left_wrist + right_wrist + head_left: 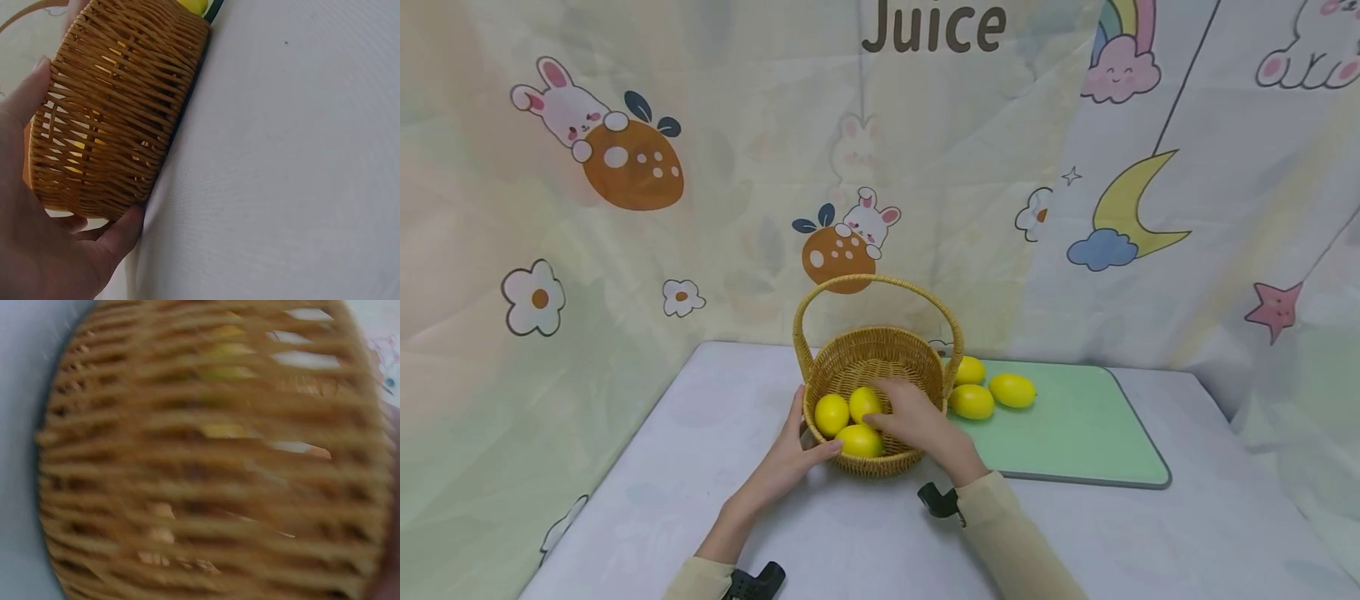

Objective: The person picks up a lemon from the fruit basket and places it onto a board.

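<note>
A woven wicker basket (pixel 906 354) with a tall arched handle (pixel 880 279) stands on the table, its opening facing me. My left hand (pixel 786 462) grips its left side, the thumb lying over the front rim; in the left wrist view the fingers (pixel 125 234) reach round the outer wall near the base. Inside are a left lemon (pixel 832 415), a front lemon (pixel 859 442) and an upper lemon (pixel 865 403). My right hand (pixel 917 418) reaches in over the right rim, thumb and fingers curved round the upper lemon. Blurred wicker fills the right wrist view.
A pale green cutting board (pixel 1075 425) with a dark edge lies right of the basket. On its left part sit three more lemons (pixel 1012 390), close by the basket. A white cloth covers the table (pixel 700 442), and a printed cloth backdrop (pixel 737 167) hangs behind.
</note>
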Motion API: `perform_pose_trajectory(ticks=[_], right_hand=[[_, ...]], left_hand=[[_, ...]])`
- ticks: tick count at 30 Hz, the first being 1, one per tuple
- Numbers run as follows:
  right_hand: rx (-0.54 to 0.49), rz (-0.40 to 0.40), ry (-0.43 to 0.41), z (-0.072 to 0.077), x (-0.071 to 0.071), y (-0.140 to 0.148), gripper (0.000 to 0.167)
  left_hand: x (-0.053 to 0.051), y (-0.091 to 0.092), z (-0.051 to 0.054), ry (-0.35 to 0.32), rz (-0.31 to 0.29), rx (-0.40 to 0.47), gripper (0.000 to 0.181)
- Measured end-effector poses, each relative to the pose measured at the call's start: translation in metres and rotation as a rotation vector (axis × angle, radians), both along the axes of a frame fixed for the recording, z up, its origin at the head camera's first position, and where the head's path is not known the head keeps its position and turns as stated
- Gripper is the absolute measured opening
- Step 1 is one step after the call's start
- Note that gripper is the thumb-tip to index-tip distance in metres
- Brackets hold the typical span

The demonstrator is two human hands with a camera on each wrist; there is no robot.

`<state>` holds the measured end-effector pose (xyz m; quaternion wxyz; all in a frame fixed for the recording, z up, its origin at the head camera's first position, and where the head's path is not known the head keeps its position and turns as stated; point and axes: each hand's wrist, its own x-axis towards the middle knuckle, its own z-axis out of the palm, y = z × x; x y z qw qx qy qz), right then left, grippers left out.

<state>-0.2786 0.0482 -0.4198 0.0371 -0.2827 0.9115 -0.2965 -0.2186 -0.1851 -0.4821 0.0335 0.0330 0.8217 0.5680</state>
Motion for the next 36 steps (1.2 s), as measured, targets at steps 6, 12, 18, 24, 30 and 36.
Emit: perform_pose_trajectory(ticks=[6,12,18,24,30,36], right_hand=[[0.097,0.043,-0.017,-0.004,0.002,-0.008,0.051],[0.145,0.044,0.019,-0.005,0.002,-0.009,0.043],[0.147,0.006,0.039,-0.006,0.002,-0.009,0.039],[0.190,-0.073,0.074,-0.004,0.005,-0.008,0.047],[0.273,-0.071,0.130,0.000,0.008,-0.002,0.047],[0.253,-0.034,0.125,0.012,0.013,0.004,0.045]], left_hand=[[0.001,0.001,0.002,0.000,0.002,-0.010,0.111],[0.002,0.001,0.003,0.010,0.000,-0.003,0.111],[0.002,0.001,0.002,0.019,-0.002,-0.008,0.111],[0.003,0.003,0.003,0.010,0.001,-0.010,0.111],[0.004,0.003,0.004,0.016,0.001,-0.007,0.110],[0.003,0.001,0.004,0.020,0.000,0.000,0.109]])
